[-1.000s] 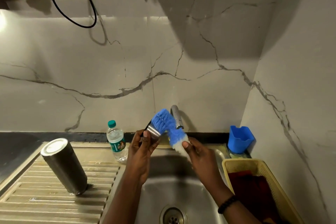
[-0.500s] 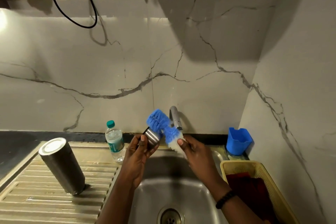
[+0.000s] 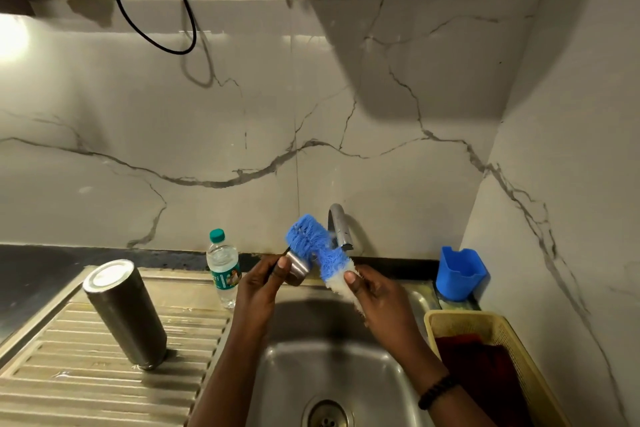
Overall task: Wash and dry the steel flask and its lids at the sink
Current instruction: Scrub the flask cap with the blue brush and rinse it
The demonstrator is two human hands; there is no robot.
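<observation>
Nearest, the sink basin (image 3: 332, 374) looks empty down to its drain, with no flask parts lying in it, and no water can be seen running. To the right, on the counter, a yellow basket (image 3: 512, 340) holds a dark red cloth (image 3: 485, 378), which looks unused so far, so the drying has probably not begun. On the ribbed draining board (image 3: 86, 388) to the left the steel flask (image 3: 126, 314) stands mouth down, tilted a little; judging by that, its body may already be washed and left to drain, though no drops can be made out. Over the basin the left hand (image 3: 259, 291) has its grip closed on a small steel lid (image 3: 298, 269), thumb pressed to its side, while the right hand (image 3: 377, 302) is clasped around the white handle end of a blue bottle brush (image 3: 311, 246), whose bristles are bent against the lid. So the step in hand seems to be scrubbing one lid. No other lid can be seen. Left to do, most likely: rinse this lid, wash any others, then dry everything. Farther back a plastic water bottle (image 3: 223, 267) stands on the counter just left of the hands, the tap (image 3: 341, 227) rises behind the brush, and a blue holder (image 3: 460, 272) sits at the far right corner.
</observation>
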